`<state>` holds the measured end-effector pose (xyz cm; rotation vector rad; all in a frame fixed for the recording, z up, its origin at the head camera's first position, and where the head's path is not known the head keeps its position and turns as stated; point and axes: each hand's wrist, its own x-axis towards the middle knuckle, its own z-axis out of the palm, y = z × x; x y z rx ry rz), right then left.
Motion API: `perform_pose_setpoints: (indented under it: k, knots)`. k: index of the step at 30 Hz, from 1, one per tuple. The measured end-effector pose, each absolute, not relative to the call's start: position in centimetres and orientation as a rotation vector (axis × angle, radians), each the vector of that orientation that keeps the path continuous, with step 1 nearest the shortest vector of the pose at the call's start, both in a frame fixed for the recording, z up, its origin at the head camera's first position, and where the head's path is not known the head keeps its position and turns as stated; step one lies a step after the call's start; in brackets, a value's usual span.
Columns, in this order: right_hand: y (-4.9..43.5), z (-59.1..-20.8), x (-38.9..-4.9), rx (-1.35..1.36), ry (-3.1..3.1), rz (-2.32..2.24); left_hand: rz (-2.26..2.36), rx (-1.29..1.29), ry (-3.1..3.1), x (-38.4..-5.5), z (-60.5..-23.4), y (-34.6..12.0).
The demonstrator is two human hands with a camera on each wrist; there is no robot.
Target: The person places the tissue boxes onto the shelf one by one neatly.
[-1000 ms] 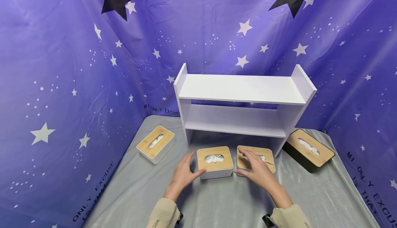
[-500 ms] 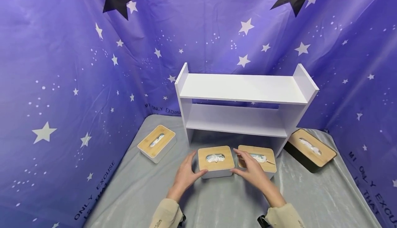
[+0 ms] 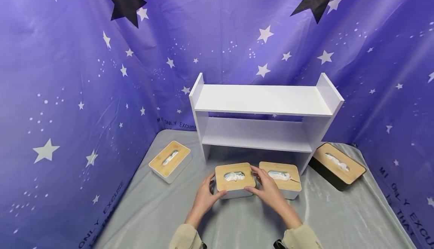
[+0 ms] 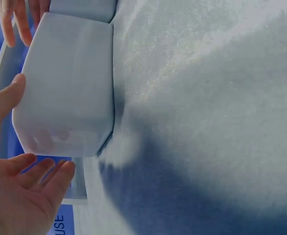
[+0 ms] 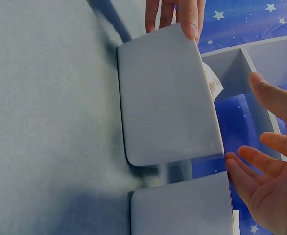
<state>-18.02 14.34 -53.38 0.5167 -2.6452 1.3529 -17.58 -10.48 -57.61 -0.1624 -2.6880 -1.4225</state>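
A tissue box with a white body and a wooden lid sits at the front middle, a tissue showing in its oval slot. My left hand is at its left end, thumb by the front corner and fingers spread along the side. At the right end is my right hand, fingertips by the lid's edge. In the left wrist view the left fingers are relaxed beside the box wall. The right wrist view shows the right hand spread, fingertips right at the box corner.
A second white tissue box stands close on the right. Another tissue box lies angled at the left, and a black one at the right. Behind them rises a white shelf, all on grey cloth before starry purple curtains.
My right hand has moved left, from over the second white box to the right end of the middle one. The left hand stays at the left end. The boxes keep their places.
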Motion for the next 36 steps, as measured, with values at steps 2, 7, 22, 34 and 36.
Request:
perform_pose_setpoints:
  k: [2, 7, 22, 34, 36]
  knots:
    - [14.1, -53.5, -17.9, 0.505, -2.642, 1.352, -1.463, -0.152, -2.673, -17.5, -57.6, -10.6]
    - [13.4, -53.6, -17.5, 0.47, -2.577, 1.44, -1.482, -0.151, -2.644, -18.0, -57.2, -11.0]
    - [11.9, -55.0, -16.4, 0.324, -2.512, 1.512, -1.688, -0.217, -2.523, -18.5, -57.9, -11.4]
    - [11.3, -55.1, -16.2, 0.279, -2.463, 1.524, -1.874, -0.214, -2.438, -18.5, -57.7, -11.2]
    - [11.0, -55.2, -16.2, 0.264, -2.449, 1.548, -1.871, -0.194, -2.445, -18.4, -57.4, -11.3]
